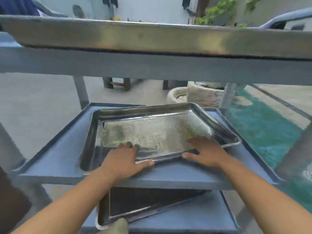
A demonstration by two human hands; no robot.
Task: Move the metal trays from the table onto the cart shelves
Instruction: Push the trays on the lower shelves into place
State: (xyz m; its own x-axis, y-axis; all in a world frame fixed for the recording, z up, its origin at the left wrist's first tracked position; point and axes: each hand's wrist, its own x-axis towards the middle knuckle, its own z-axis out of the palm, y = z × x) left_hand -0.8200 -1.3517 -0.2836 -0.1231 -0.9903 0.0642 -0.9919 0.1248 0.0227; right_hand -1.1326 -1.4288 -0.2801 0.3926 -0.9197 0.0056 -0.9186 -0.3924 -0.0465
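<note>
A shiny metal tray (152,132) lies on the middle shelf (59,159) of a grey-blue cart, turned a little askew. My left hand (125,157) holds its near edge, fingers inside the tray and thumb along the rim. My right hand (204,151) holds the near right part the same way, fingers on the tray floor. Another metal tray (143,205) lies on the bottom shelf (194,222), dark in shadow. A third tray (152,38) sits on the top shelf, seen edge-on.
The cart's upright posts (81,90) stand at the corners. Beyond the cart are concrete floor, a stone planter (194,97), a green mat (263,129) to the right and wooden furniture legs (118,83).
</note>
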